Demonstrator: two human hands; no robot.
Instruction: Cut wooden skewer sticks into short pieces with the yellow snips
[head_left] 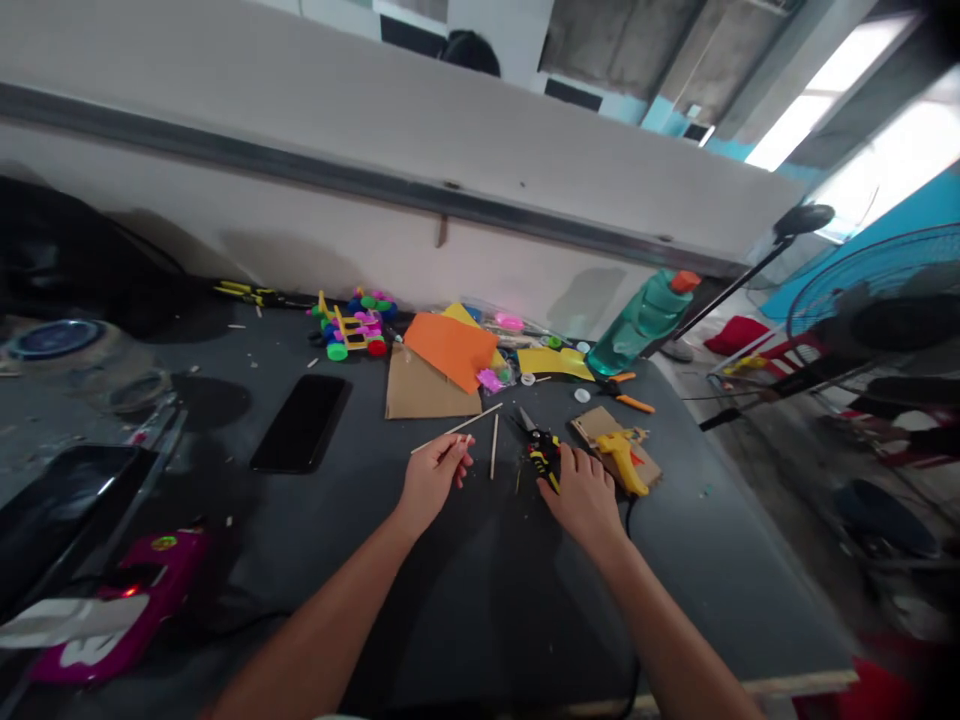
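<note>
My left hand (pixel 433 478) is closed in a pinch, with a small pale piece (pixel 466 439) at the fingertips, too small to name. Just behind it, a thin wooden stick (pixel 480 417) slants across the table, and a shorter stick (pixel 493 447) lies to its right. My right hand (pixel 589 492) rests over the handles of black-and-yellow pliers (pixel 538 440), thumb on one side and fingers on the other. The jaws point away from me, low at the tabletop. Right of that hand, a yellow glue gun (pixel 624 460) lies on a piece of cardboard (pixel 594 425).
Behind the hands are brown cardboard (pixel 424 385), orange paper (pixel 454 345), a colourful toy car (pixel 352 330) and orange-handled pliers (pixel 628 394). A green bottle (pixel 634 325) stands back right. Leftward are a black phone (pixel 301 425), a clear jar (pixel 97 365) and a magenta device (pixel 161 570).
</note>
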